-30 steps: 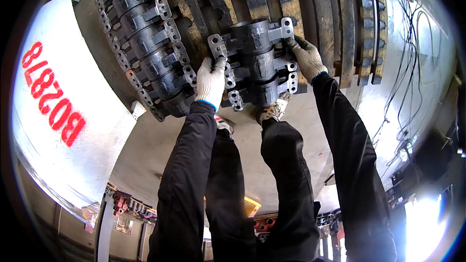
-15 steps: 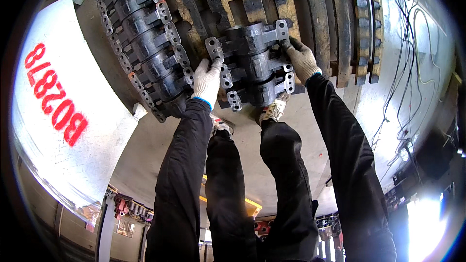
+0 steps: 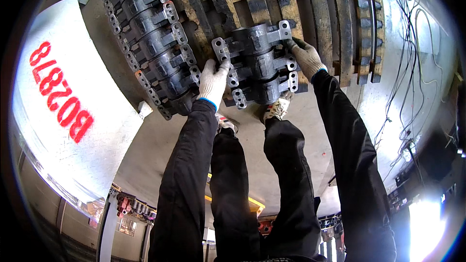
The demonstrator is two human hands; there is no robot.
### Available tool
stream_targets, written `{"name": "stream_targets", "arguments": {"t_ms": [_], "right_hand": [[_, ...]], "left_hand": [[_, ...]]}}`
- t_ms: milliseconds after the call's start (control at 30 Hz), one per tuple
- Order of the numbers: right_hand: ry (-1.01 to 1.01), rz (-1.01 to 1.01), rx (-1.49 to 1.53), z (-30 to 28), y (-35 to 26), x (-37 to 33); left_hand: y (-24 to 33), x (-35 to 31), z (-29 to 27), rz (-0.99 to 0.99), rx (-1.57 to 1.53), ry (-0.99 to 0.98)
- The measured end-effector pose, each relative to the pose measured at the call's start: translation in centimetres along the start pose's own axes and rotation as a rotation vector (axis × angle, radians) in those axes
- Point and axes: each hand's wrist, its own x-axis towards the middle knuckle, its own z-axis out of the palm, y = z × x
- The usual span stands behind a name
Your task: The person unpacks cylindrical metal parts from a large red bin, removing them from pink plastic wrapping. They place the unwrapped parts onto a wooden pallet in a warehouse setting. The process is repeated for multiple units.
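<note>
A short row of dark metal castings (image 3: 259, 68), each with rounded middles and flat drilled lugs at the sides, lies at the near edge of a wooden pallet. My left hand (image 3: 212, 81), in a white knit glove, is closed at the row's left side, its thumb by the upper left lug (image 3: 221, 49). On the opposite side my right hand (image 3: 307, 60), gloved alike, has its fingers curled at the upper right lug (image 3: 285, 30). Some fingertips are hidden behind the metal. Both hands are on the farthest casting of this row.
A longer row of similar castings (image 3: 150, 34) runs along the left. Worn pallet slats (image 3: 318, 19) stretch behind and to the right. A white plate with red markings (image 3: 77, 92) stands at far left. Loose cables (image 3: 405, 68) lie at right. My shoes (image 3: 277, 109) are just below the castings.
The whole view has shifted slightly, so most things sit a little farther right in it. Both hands keep nearly the same places on the casting.
</note>
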Motion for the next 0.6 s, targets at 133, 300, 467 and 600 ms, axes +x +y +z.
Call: {"name": "stream_targets", "arguments": {"t_ms": [133, 300, 467, 600], "right_hand": [[0.108, 0.035, 0.129, 0.5, 2.5, -2.1], [-0.031, 0.069, 0.023, -1.5, 7.4, -4.9], [-0.067, 0.057, 0.073, -1.8, 7.3, -5.1], [-0.058, 0.085, 0.096, -2.1, 7.7, -4.4]], "left_hand": [[-7.1, -2.3, 0.9, 0.103, 0.044, 0.148], [-7.3, -5.9, 2.8, -0.009, -0.223, -0.124], [-7.0, -5.1, 3.6, -0.128, -0.355, -0.102], [-7.0, -4.8, 3.7, -0.130, -0.384, -0.110]]}}
